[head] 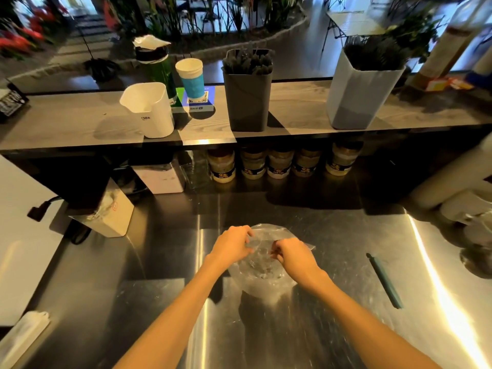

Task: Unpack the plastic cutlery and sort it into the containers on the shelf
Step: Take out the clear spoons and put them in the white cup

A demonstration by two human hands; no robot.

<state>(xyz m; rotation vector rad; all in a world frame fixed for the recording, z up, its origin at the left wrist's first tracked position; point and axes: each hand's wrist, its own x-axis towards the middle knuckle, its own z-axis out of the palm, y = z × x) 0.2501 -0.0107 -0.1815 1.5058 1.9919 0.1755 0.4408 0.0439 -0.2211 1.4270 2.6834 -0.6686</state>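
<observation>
Head view: we see both hands, left hand (231, 245) and right hand (291, 255), pinching a clear bag (262, 272) on the surface (332, 235), lower centre. Dark container (247, 102) and white container (359, 94) on the shelf already hold cutlery; unpacking barely begun.

A single wide-angle view from the person's head looks forward and steeply down. The steel bench (332, 262) lies close below, filling the frame from 3 through 6 to 9 o'clock; the shelf (66, 123) crosses farther off toward 12 o'clock, its straight edges bowed by the lens.
</observation>
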